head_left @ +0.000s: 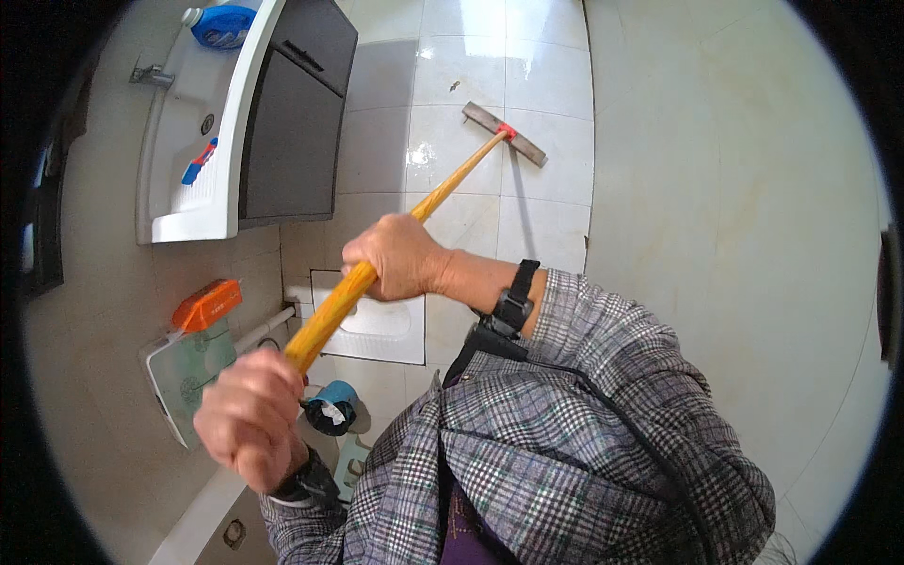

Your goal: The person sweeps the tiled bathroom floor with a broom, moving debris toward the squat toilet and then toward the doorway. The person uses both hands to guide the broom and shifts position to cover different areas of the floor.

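A long yellow wooden handle (450,185) runs from the lower left up to a flat scrubbing head (505,134) with a red joint, which rests on the wet white floor tiles. My right hand (395,256) grips the handle near its middle. My left hand (252,416) is closed around the handle's lower end, close to my body. Both arms wear checked sleeves and black wrist straps.
A white washbasin (193,202) over a dark cabinet (292,132) stands at the upper left, with a blue bottle (222,24) on it. An orange box (207,304) sits on a glass shelf. A squat toilet pan (377,325) and a small blue bin (331,407) lie below my hands.
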`<state>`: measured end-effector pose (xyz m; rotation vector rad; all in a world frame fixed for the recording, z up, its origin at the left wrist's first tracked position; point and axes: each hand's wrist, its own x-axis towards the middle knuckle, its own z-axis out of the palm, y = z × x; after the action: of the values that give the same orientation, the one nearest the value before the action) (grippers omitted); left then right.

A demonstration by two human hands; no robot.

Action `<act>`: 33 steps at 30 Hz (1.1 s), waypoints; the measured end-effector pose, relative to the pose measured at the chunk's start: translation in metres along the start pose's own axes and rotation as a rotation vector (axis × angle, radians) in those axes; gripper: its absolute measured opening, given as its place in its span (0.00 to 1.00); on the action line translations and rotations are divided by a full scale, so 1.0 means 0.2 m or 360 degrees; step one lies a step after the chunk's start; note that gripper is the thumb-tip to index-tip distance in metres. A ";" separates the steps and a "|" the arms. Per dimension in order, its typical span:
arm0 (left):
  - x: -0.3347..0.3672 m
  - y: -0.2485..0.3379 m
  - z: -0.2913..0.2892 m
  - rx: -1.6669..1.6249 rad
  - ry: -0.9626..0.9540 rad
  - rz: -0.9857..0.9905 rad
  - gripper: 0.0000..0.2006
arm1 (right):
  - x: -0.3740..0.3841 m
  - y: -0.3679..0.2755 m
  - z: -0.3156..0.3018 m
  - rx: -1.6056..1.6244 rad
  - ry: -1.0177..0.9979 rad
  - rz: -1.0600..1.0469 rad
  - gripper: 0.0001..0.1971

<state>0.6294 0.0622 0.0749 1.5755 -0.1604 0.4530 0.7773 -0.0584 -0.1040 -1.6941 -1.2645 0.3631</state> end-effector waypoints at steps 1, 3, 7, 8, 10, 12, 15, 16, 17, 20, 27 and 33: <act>0.02 -0.06 0.00 0.0062 0.0019 0.0003 0.17 | 0.02 0.07 -0.01 -0.0032 0.0125 -0.0019 0.12; 0.08 -0.21 0.00 0.0215 0.0071 -0.0059 0.18 | 0.05 0.27 -0.04 -0.0323 0.0096 -0.0047 0.14; 0.15 -0.57 0.09 0.0241 0.0024 -0.0074 0.15 | 0.11 0.64 -0.13 -0.0591 -0.0379 0.0179 0.11; 0.15 -0.62 0.10 0.0256 -0.0049 -0.0029 0.15 | 0.12 0.68 -0.14 -0.0578 -0.0381 0.0117 0.10; 0.13 -0.64 0.10 0.0276 0.0037 -0.0020 0.15 | 0.17 0.68 -0.15 -0.0650 -0.0503 0.0131 0.09; 0.09 -0.54 0.08 0.0404 0.0135 0.0002 0.18 | 0.21 0.57 -0.13 -0.0448 -0.0434 0.0019 0.08; 0.05 -0.22 0.03 0.0527 0.0129 -0.0021 0.18 | 0.26 0.30 -0.05 -0.0340 -0.0473 -0.0139 0.06; 0.03 -0.11 0.03 0.0547 0.0106 -0.0057 0.19 | 0.24 0.22 -0.03 -0.0209 -0.0499 -0.0142 0.07; 0.01 -0.04 0.03 0.0520 0.0067 -0.0041 0.19 | 0.22 0.16 0.00 -0.0093 -0.0498 -0.0155 0.07; -0.04 -0.02 0.06 0.0529 0.0049 -0.0059 0.18 | 0.19 0.17 0.06 -0.0192 -0.0528 -0.0178 0.07; -0.05 -0.49 0.09 0.0460 0.0171 -0.0118 0.16 | 0.22 0.52 0.00 -0.0453 -0.0510 -0.0011 0.08; -0.10 0.00 0.13 0.0399 0.0192 -0.0089 0.15 | 0.07 0.11 0.06 -0.0120 -0.0511 -0.0131 0.06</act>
<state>0.6156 0.0334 0.0674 1.7871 0.0345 0.5384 0.7878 -0.0412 -0.1234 -1.6863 -1.5940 0.5607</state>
